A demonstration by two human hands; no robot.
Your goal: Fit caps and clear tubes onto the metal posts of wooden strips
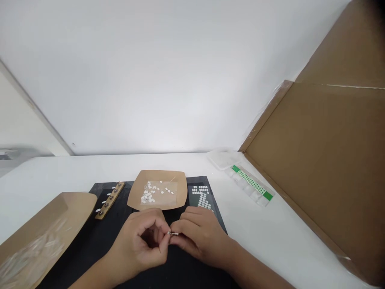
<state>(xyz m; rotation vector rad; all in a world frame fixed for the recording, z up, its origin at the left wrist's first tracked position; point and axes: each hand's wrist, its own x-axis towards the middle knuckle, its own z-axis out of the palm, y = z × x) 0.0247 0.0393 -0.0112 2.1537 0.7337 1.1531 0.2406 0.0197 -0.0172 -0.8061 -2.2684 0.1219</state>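
My right hand (200, 233) is closed, pinching a small shiny metal piece (174, 233) between thumb and fingers. My left hand (144, 241) meets it there, thumb and index finger pressed together at the left end of that piece. Whether something else sits between the left fingertips is hidden. Just beyond the hands stands a brown paper tray (134, 196) with many small white oval pieces (148, 196) on a clear sheet. Behind my right hand lies a dark sheet (194, 202) bearing rows of white ovals.
Left of my hands, a wooden strip (110, 200) holds several metal pieces with white tabs. A larger brown tray (75, 200) contains clear plastic strips (36, 249). Under everything is a black mat (90, 241). A green-and-white strip (252, 182) lies right, beside a cardboard wall (325, 168).
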